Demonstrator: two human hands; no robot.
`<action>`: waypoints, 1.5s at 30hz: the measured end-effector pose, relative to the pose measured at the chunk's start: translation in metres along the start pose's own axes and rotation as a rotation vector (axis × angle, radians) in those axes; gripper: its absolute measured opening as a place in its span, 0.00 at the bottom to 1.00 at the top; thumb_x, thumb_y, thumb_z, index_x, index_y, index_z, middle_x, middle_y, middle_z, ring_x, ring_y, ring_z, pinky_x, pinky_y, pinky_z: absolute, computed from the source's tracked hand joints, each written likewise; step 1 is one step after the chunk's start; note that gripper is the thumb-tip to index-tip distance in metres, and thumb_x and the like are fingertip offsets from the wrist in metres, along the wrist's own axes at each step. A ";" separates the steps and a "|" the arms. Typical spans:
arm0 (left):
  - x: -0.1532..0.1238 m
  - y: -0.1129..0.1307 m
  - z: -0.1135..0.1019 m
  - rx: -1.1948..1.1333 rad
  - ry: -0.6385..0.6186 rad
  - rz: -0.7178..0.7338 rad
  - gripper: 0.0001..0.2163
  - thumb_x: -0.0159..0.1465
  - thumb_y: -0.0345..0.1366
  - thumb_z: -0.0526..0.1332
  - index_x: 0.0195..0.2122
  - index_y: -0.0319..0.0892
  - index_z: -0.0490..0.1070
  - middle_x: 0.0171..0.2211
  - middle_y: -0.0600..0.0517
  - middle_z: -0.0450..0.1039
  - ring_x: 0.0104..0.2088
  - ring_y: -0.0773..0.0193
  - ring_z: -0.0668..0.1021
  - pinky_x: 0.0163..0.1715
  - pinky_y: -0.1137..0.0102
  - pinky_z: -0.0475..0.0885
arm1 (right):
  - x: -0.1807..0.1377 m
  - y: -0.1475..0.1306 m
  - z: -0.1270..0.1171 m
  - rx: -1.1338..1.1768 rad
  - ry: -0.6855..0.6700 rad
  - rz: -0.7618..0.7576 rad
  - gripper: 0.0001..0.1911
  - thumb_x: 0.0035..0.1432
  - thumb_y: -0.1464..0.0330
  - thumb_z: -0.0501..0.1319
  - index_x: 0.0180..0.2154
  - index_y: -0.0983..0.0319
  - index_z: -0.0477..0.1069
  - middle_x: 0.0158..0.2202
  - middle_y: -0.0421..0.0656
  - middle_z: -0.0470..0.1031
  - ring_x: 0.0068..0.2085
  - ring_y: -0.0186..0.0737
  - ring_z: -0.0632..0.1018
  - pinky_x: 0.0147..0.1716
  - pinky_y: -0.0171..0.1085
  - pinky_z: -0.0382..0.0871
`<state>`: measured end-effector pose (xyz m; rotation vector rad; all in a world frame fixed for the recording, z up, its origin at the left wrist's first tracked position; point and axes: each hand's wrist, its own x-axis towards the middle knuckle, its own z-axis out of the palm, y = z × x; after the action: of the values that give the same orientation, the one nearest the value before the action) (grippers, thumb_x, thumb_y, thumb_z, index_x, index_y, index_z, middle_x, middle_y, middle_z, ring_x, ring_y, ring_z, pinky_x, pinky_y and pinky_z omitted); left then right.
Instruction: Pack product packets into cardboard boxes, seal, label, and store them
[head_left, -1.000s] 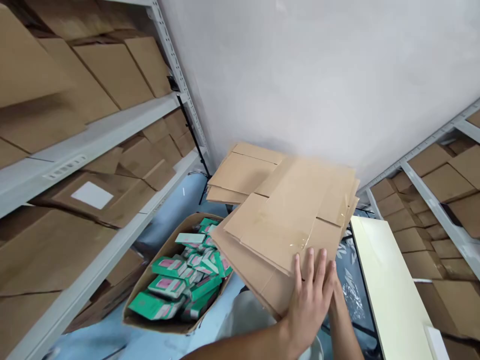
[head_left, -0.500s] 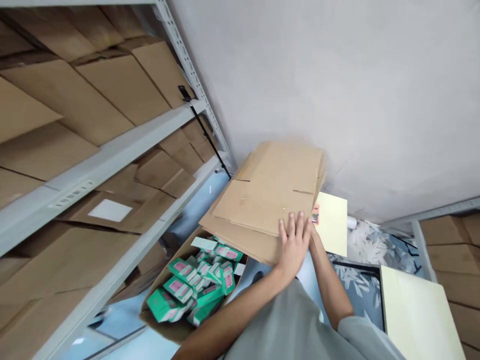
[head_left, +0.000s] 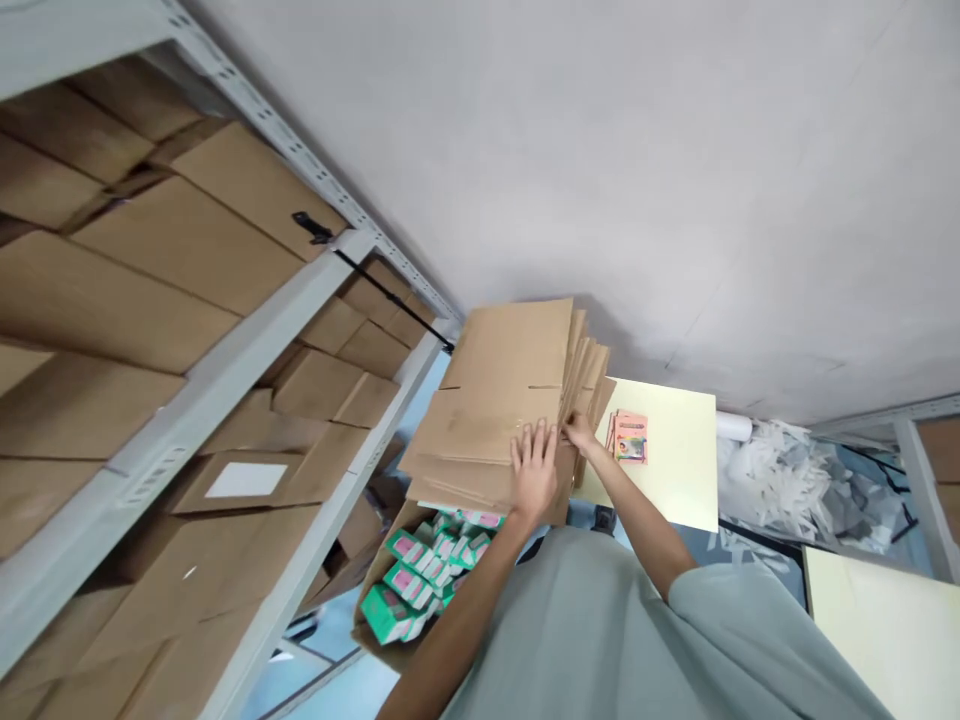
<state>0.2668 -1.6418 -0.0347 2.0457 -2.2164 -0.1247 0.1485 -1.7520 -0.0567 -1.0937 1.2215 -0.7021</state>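
A stack of flattened cardboard boxes (head_left: 495, 420) leans in front of me, its sheets fanned apart along the right side. My left hand (head_left: 535, 468) lies on the top sheet near its lower right corner, fingers stretched out flat. At the stack's right edge, my right hand (head_left: 579, 432) has its fingers closed on the side of one flattened box; the fingertips are partly hidden. Below the stack, an open carton (head_left: 367, 640) holds several small green-and-pink boxes (head_left: 409, 585), partly covered by the cardboard.
Metal shelving (head_left: 247, 370) full of brown cartons rises on the left, with a black rod (head_left: 390, 295) across its end. Right of the stack, a pale yellow tabletop (head_left: 675, 430) bears small orange printed packs (head_left: 630, 437). White paper scraps (head_left: 799, 475) lie beyond; another pale board (head_left: 885, 620) stands lower right.
The stack has turned and shifted left, its sheets spreading at the right. My right hand has come out from behind my left to the stack's edge. The view has swung, showing more tabletop.
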 end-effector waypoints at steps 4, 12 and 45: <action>-0.011 -0.005 0.012 -0.086 -0.049 0.056 0.32 0.68 0.27 0.54 0.74 0.42 0.68 0.77 0.43 0.61 0.77 0.42 0.62 0.77 0.41 0.51 | -0.002 0.021 -0.037 -0.086 0.088 0.126 0.13 0.72 0.67 0.62 0.55 0.62 0.77 0.42 0.46 0.85 0.33 0.40 0.86 0.33 0.38 0.84; -0.002 -0.002 0.003 -0.413 0.029 0.039 0.23 0.74 0.41 0.59 0.68 0.39 0.72 0.73 0.37 0.66 0.76 0.39 0.62 0.76 0.40 0.52 | -0.073 0.077 -0.131 -0.378 0.431 0.301 0.15 0.71 0.64 0.63 0.54 0.62 0.79 0.53 0.51 0.85 0.53 0.47 0.85 0.55 0.43 0.79; -0.043 0.080 0.036 -1.099 -0.548 0.031 0.26 0.65 0.51 0.63 0.57 0.38 0.75 0.60 0.33 0.78 0.57 0.45 0.82 0.57 0.50 0.78 | -0.229 0.086 -0.074 -0.036 0.984 0.243 0.17 0.66 0.53 0.61 0.41 0.61 0.75 0.34 0.44 0.82 0.34 0.40 0.82 0.37 0.36 0.78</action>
<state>0.1859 -1.5929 -0.0599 1.3891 -1.6755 -1.6246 0.0108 -1.5364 -0.0482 -0.5814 2.1566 -1.0750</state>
